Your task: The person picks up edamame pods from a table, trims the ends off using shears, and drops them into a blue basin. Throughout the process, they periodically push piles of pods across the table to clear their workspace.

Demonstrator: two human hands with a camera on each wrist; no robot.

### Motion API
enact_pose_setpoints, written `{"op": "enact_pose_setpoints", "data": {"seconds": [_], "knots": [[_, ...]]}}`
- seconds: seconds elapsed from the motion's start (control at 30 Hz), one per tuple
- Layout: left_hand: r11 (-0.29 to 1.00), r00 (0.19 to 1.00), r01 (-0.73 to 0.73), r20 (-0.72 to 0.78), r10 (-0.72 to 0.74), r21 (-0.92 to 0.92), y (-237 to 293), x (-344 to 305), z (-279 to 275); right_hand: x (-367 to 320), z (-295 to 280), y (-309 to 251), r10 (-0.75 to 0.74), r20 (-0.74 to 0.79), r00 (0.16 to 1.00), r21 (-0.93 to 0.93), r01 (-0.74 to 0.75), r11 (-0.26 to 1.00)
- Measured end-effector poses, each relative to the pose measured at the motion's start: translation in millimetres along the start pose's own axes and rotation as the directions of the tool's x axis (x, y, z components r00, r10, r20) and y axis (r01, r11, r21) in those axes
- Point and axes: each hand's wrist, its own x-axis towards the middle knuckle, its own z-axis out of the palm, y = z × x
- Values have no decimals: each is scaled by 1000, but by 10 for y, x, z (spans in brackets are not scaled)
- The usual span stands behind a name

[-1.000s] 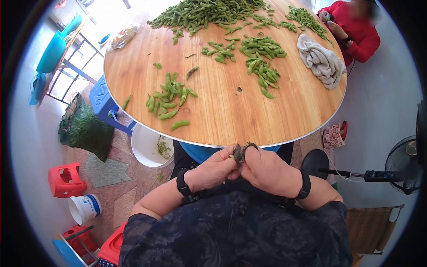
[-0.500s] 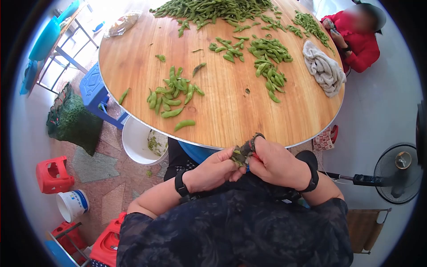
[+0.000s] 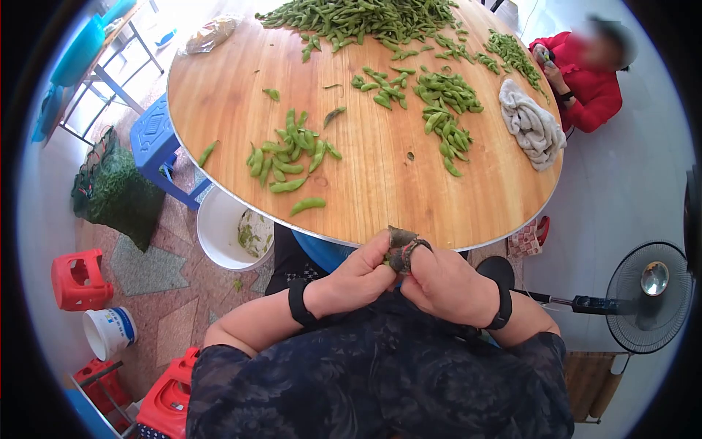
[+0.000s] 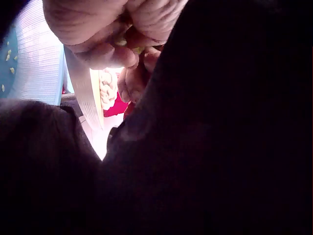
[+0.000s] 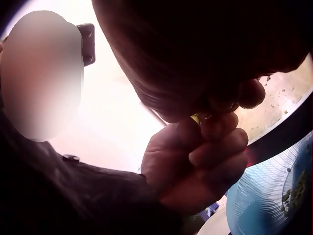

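Just past the table's near edge, my left hand (image 3: pixel 357 274) and right hand (image 3: pixel 455 287) meet above my lap. Between their fingertips they pinch a small yellow-green soybean pod (image 5: pixel 196 118), mostly hidden by the fingers. Dark, worn wraps (image 3: pixel 402 238) cover the digits where the hands meet. On the round wooden table (image 3: pixel 351 161), a small heap of green soybean pods (image 3: pixel 285 150) lies closest to the left hand, with one single pod (image 3: pixel 308 205) nearer the edge. Below the hands is a blue mesh basket (image 5: pixel 249 181) with green beans inside.
A large pod pile (image 3: pixel 358 18) covers the table's far side, with smaller heaps (image 3: pixel 447 91) and a grey cloth (image 3: pixel 530 124) at right. A white bucket (image 3: pixel 219 227) and blue stool (image 3: pixel 150 139) stand left. A fan (image 3: pixel 647 307) stands right; a person in red (image 3: pixel 592 91) sits beyond.
The hands spread slightly apart with the wrapped digits turned outward, then came together again at the same place. The head view has shifted a little. The heaps on the table are unchanged.
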Motion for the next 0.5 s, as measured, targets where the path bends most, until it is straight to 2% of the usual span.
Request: {"op": "enact_pose_setpoints", "data": {"seconds": [0.07,0.13,0.2,0.23,0.33,0.4,0.47,0.5], "knots": [[1000,1000,8,11,-8,9,-8,-2,-24,26,2,18,-15,-25,1000,-13,15,1000],[1000,999,21,25,-22,16,7,-2,-42,35,17,81,91,-60,994,110,-84,990],[989,995,82,58,-75,-122,14,-9,-57,28,-3,107,141,-61,988,158,-129,979],[989,996,80,58,-73,-124,22,-19,-53,24,-16,117,187,-58,981,208,-171,963],[993,993,112,23,-111,-38,21,-75,-60,25,-81,112,215,-117,970,179,-192,965],[980,980,54,179,-89,193,-59,-160,-142,81,-196,154,220,-175,960,196,-185,963],[963,954,158,218,-206,219,-69,-238,-228,205,-341,215,207,-250,946,207,-156,966],[956,933,212,250,-260,202,-140,-255,-306,281,-394,273,292,-215,932,272,-230,934]]}}
